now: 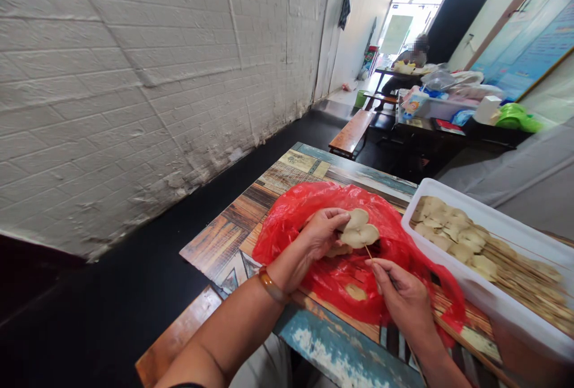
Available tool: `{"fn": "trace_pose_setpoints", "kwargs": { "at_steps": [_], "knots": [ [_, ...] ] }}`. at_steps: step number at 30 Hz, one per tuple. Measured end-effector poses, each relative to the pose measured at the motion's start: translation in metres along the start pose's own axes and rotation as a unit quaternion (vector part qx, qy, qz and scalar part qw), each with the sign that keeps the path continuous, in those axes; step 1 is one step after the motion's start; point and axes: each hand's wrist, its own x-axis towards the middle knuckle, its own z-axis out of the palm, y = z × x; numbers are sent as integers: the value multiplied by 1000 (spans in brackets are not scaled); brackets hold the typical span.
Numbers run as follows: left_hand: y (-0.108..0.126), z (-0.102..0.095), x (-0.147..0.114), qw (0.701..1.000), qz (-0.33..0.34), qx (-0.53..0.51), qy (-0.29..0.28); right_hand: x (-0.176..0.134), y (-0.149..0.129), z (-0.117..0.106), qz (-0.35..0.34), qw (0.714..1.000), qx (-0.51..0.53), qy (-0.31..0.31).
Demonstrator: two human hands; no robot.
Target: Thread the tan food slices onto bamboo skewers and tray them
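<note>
The left grip point(324, 232) holds pale slices point(360, 235) over the red bag point(332, 277) — the right grip point(403, 292) pinches their thin stick point(368, 252).

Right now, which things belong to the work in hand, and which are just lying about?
Seemingly in the work:
pale round pieces, left hand
thin stick, right hand
red plastic bag
white tub of similar pieces

Apparently just lying about:
white box
bright green plastic
red flat item
</note>
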Motion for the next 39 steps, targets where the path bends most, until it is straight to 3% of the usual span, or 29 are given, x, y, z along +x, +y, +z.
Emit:
{"fn": "trace_pose_setpoints", "kwargs": {
  "at_steps": [33,39],
  "knots": [
    [-2,-1,-3,999,40,29,-9,0,-7,4,32,998,45,-5],
    [-2,1,-4,991,102,86,10,1,-6,4,35,997,64,-11]
  ]
}}
